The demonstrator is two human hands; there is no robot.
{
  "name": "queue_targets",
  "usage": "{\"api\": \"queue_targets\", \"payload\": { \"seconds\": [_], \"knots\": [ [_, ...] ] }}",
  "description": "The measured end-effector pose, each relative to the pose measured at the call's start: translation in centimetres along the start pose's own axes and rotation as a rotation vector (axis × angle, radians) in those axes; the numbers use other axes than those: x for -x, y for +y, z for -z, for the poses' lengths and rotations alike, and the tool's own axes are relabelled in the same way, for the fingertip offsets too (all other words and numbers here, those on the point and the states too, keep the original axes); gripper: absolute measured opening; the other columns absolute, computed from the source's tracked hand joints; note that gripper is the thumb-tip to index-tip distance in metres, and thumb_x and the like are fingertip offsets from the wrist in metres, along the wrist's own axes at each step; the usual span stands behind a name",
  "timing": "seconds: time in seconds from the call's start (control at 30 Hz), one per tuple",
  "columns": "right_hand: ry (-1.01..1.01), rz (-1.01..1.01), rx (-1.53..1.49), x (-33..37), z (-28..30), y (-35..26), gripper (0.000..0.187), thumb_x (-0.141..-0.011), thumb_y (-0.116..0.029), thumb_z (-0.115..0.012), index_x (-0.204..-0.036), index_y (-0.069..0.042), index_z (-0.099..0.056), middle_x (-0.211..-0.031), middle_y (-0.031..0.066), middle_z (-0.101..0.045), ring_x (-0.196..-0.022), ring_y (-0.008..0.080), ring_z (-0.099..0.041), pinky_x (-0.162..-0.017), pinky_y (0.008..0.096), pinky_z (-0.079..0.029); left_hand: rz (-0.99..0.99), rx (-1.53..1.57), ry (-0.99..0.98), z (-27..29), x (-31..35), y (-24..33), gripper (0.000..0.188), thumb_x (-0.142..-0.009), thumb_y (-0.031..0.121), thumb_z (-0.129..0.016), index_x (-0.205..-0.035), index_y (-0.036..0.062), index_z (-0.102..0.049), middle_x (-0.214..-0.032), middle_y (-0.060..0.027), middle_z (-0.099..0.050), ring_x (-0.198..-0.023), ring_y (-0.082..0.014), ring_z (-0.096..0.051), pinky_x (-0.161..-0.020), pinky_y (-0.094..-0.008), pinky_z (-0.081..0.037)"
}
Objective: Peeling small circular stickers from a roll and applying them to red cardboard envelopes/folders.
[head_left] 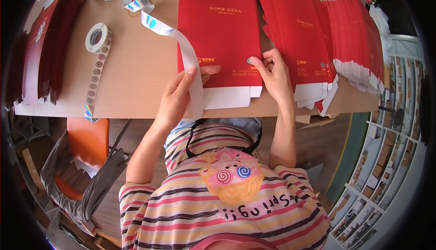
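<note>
A flat red carton (218, 27) with white flaps at its near end lies in front of me on the table. My left hand (179, 93) pinches a long white sticker strip (185, 45) between thumb and fingers, its fingertips lying over the carton's left part. The strip trails back to the far left, with shiny holographic stickers on it. My right hand (274, 73) is at the carton's near right corner. Its thumb presses beside a small round greenish sticker (250, 61), with the other fingers curled at the carton's edge.
Fanned red cartons (299, 32) and a dense carton stack (354, 36) lie to the right. More stacked cartons (50, 45) stand at the left. A roll of round stickers (98, 38) unrolls toward the table's front edge. Below are an orange chair (88, 141) and, right, shelves (386, 154).
</note>
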State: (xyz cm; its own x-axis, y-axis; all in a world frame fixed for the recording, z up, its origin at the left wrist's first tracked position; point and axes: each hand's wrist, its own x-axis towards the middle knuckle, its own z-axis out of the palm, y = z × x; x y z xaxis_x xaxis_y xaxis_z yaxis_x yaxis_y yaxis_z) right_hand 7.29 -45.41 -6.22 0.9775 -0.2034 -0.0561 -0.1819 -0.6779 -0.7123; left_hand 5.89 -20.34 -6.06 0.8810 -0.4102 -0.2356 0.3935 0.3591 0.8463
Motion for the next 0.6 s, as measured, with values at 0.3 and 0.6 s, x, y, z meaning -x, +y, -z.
{"api": "queue_targets", "payload": {
  "seconds": [0.3, 0.6],
  "knots": [
    [0.226, 0.034, -0.167, 1.3, -0.1, -0.5, 0.037, -0.078, -0.03, -0.081, -0.084, 0.0, -0.059, -0.076, 0.0132, -0.065, -0.067, 0.0256, -0.064, -0.06, 0.0374, -0.05, -0.076, 0.005, -0.015, -1.2, 0.1, -0.8, 0.046, -0.105, 0.028, -0.037, -0.118, -0.012, -0.057, -0.125, -0.0259, -0.059, -0.126, -0.0324, -0.052, -0.114, -0.0422, -0.033],
    [0.12, -0.013, -0.275, 1.5, -0.1, -1.2, 0.032, -0.081, -0.017, -0.077, -0.103, -0.002, -0.058, -0.076, 0.0105, -0.067, -0.066, 0.0216, -0.065, -0.063, 0.0355, -0.052, -0.12, 0.016, 0.017, -0.2, 1.0, 0.5, 0.044, -0.105, 0.025, -0.037, -0.127, -0.011, -0.049, -0.122, -0.0262, -0.06, -0.123, -0.0351, -0.055, -0.11, -0.0466, -0.039]
  ]
}}
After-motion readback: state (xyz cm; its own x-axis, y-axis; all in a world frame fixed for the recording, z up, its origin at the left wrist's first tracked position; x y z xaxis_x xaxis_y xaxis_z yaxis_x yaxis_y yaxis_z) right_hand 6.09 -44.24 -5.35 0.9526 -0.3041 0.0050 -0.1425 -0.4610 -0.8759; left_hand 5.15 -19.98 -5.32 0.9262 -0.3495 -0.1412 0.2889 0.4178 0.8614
